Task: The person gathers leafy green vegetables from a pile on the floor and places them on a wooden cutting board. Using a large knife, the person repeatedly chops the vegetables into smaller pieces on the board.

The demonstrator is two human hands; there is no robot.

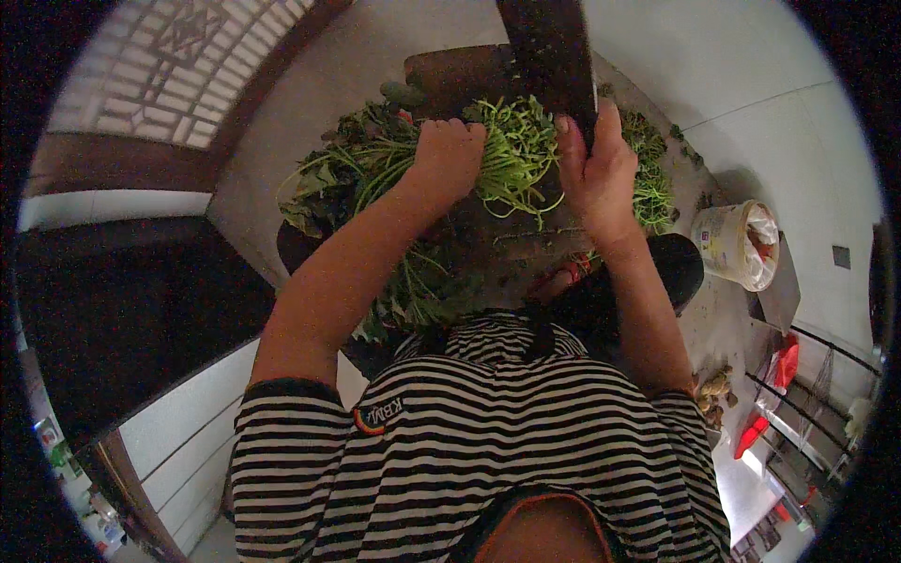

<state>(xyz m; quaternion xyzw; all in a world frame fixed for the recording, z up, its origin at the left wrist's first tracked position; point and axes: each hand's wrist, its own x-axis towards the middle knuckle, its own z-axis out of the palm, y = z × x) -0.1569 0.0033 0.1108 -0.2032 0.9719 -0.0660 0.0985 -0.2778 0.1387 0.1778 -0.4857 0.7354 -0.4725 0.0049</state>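
Note:
My left hand is closed in a fist around a bunch of long-stemmed leafy greens. The cut-looking ends of the stems stick out to the right of the fist, over a dark wooden board. My right hand grips a large dark cleaver, its broad blade pointing up and away from me, just right of the stems. Its handle is mostly hidden by my fingers. More green pieces lie beyond my right hand, on the right side.
A white bucket with a plastic bag in it stands to the right. Lower right is a black metal rack with red items. A black-topped cabinet is on the left, near a lattice panel. Loose greens hang near my knees.

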